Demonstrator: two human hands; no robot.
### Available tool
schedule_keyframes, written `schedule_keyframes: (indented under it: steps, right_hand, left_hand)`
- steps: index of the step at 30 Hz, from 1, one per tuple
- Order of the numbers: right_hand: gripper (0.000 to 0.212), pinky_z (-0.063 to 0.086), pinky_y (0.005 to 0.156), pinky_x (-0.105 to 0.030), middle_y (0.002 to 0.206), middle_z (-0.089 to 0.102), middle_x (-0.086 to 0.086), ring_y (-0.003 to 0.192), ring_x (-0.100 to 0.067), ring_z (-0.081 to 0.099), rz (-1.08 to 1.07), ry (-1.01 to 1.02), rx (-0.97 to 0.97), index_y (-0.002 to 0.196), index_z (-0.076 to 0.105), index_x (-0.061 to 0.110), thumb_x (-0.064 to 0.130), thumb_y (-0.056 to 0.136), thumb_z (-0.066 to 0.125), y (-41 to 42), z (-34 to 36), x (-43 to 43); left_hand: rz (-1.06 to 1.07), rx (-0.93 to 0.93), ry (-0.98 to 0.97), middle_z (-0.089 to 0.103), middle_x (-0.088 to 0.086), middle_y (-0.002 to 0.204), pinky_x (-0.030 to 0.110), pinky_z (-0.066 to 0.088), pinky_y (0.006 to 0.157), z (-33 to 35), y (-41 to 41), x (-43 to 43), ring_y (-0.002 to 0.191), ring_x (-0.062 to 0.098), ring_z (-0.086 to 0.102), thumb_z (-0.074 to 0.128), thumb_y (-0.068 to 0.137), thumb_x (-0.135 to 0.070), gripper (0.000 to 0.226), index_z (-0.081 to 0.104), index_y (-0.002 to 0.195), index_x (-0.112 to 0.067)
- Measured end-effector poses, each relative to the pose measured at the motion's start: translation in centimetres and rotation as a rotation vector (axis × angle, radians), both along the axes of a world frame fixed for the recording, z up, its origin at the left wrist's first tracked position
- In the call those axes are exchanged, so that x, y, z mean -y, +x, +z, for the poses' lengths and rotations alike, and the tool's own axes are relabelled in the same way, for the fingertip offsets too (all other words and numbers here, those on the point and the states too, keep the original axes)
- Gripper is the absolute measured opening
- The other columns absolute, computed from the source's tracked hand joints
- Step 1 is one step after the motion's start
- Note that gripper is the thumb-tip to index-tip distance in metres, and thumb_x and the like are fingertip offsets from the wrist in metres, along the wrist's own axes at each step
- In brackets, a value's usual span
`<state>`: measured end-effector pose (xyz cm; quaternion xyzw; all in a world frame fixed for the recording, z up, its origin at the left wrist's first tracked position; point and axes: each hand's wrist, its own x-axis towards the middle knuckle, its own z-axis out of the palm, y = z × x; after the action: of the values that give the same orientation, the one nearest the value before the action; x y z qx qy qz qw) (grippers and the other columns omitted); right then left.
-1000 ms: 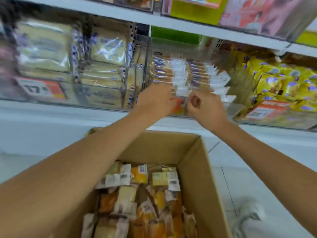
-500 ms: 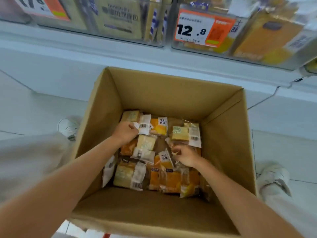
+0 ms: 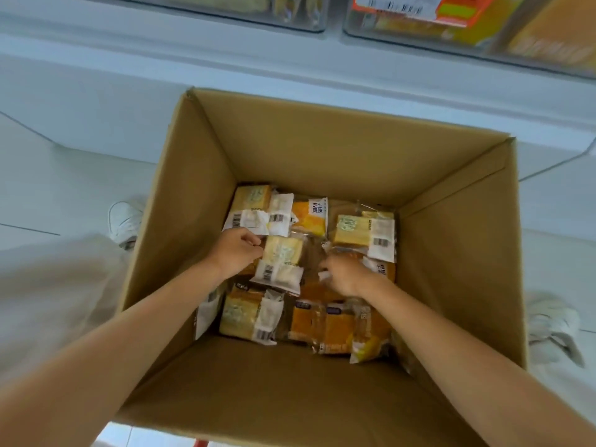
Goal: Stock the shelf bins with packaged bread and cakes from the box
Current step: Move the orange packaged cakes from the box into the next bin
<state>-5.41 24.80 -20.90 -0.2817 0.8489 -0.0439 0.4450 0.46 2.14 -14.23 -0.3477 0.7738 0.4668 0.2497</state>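
Down on the pale floor (image 3: 64, 188), below the clear shelf bins (image 3: 483, 30), stands a big open cardboard box (image 3: 322, 146). Only its bottom is covered, by a loose single layer of wrapped bread and cakes (image 3: 322, 324), some pale yellow and some orange, most with white barcode labels. By that showing much of the stock may already be out, though plenty is left to carry up.

Both arms reach into the box from the near side. A pale pack (image 3: 283, 258) lies in the middle of the layer, between the two hands. Its long axis runs roughly away from the person, and its barcode end points back toward them.

The left hand (image 3: 237, 253) is the nearer one. It sits at the left long edge of that pack, with its fingers curled onto the wrapper in what reads as a pinch. The pack therefore lies just to the right of the grip and should lift sideways by that edge.

The right hand (image 3: 348, 274) is curled down among crinkled wrappers just right of the pack, with a scrap of white at its fingertips. Whether it has hold of anything I cannot tell.
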Motion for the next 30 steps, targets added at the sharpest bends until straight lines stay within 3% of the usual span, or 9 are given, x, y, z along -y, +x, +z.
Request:
schedule_keyframes:
  steps: [6, 10, 12, 15, 17, 21, 23, 26, 30]
  right_hand:
    - [0.036, 0.046, 0.090, -0.030, 0.124, 0.061, 0.004, 0.113, -0.015, 0.057, -0.296, -0.229, 0.074, 0.123, 0.065, 0.016, 0.027, 0.089, 0.069, -5.0, 11.4, -2.5]
    - [0.016, 0.054, 0.084, -0.030, 0.097, 0.074, 0.004, 0.092, -0.011, 0.070, -0.551, -0.470, 0.330, 0.103, 0.070, 0.023, 0.028, 0.088, 0.069, -6.1, 14.1, -2.3]
    - [0.030, 0.053, 0.091, -0.032, 0.103, 0.075, 0.000, 0.099, -0.014, 0.070, -0.684, -0.528, 0.451, 0.110, 0.069, 0.023, 0.044, 0.088, 0.064, -6.7, 13.5, -2.4]
    - [0.046, 0.046, 0.099, -0.033, 0.123, 0.067, -0.002, 0.112, -0.015, 0.062, -0.862, -0.528, 0.380, 0.121, 0.062, 0.027, 0.059, 0.093, 0.046, -7.0, 9.5, -2.8]
    - [0.046, 0.041, 0.106, -0.038, 0.142, 0.052, -0.005, 0.127, -0.020, 0.051, -0.776, -0.323, 0.081, 0.134, 0.054, 0.024, 0.048, 0.095, 0.054, -6.6, 4.9, -3.8]
    - [0.078, 0.013, 0.120, -0.043, 0.162, 0.014, -0.003, 0.149, -0.027, 0.010, -0.264, 0.113, -0.161, 0.153, 0.023, 0.027, 0.034, 0.089, 0.067, -3.9, -2.2, -5.1]
    - [0.059, 0.026, 0.115, -0.042, 0.154, 0.033, -0.007, 0.142, -0.030, 0.027, -0.209, 0.076, -0.335, 0.144, 0.036, 0.023, 0.019, 0.091, 0.061, -3.2, -3.9, -5.3]
    - [0.019, 0.050, 0.085, -0.037, 0.110, 0.064, -0.007, 0.104, -0.027, 0.058, -0.344, -0.057, -0.421, 0.111, 0.059, 0.017, 0.014, 0.093, 0.053, -4.1, -2.9, -4.4]
    - [0.030, 0.039, 0.067, -0.033, 0.083, 0.059, -0.010, 0.075, -0.021, 0.053, -0.480, -0.256, -0.158, 0.090, 0.065, 0.003, 0.026, 0.101, 0.050, -7.6, 4.8, -3.1]
  left_hand:
    - [-0.043, -0.088, 0.389, 0.046, -0.009, 0.138, 0.026, 0.042, 0.096, 1.9, -1.7, -2.5, 0.127, 0.011, 0.046, 0.085, 0.066, -0.037, 0.095, 0.037, 0.147, -0.026]
    - [-0.098, -0.010, 0.507, 0.069, -0.001, 0.117, 0.022, 0.048, 0.085, 3.2, -2.5, -3.5, 0.108, 0.012, 0.063, 0.082, 0.074, -0.028, 0.046, 0.060, 0.113, -0.022]
    - [-0.044, 0.000, 0.612, 0.072, 0.001, 0.115, 0.034, 0.046, 0.102, 2.7, -2.5, -3.2, 0.114, 0.017, 0.064, 0.081, 0.071, -0.033, 0.055, 0.061, 0.119, -0.017]
    - [0.205, -0.041, 0.620, 0.071, 0.003, 0.115, 0.041, 0.049, 0.102, 1.8, -2.3, -2.1, 0.108, 0.017, 0.067, 0.075, 0.083, -0.018, 0.035, 0.059, 0.114, -0.019]
    - [0.328, -0.079, 0.582, 0.068, 0.004, 0.121, 0.042, 0.053, 0.094, 1.1, -2.1, -1.1, 0.110, 0.019, 0.065, 0.072, 0.087, -0.014, 0.033, 0.057, 0.116, -0.020]
    - [0.462, -0.119, 0.548, 0.065, 0.005, 0.122, 0.050, 0.055, 0.090, 0.3, -1.4, 0.3, 0.111, 0.022, 0.063, 0.068, 0.090, -0.010, 0.030, 0.057, 0.116, -0.019]
    - [0.482, -0.125, 0.552, 0.066, 0.004, 0.119, 0.049, 0.056, 0.088, 0.4, -1.4, 0.2, 0.108, 0.021, 0.063, 0.066, 0.091, -0.010, 0.026, 0.056, 0.111, -0.022]
    - [0.476, -0.152, 0.509, 0.066, 0.004, 0.119, 0.041, 0.057, 0.083, 0.6, -1.8, 0.0, 0.109, 0.022, 0.064, 0.064, 0.093, -0.011, 0.022, 0.057, 0.108, -0.025]
    - [0.409, -0.213, 0.423, 0.064, 0.003, 0.124, 0.037, 0.057, 0.082, 2.0, -2.6, -0.5, 0.113, 0.022, 0.063, 0.063, 0.094, -0.011, 0.029, 0.054, 0.120, -0.022]
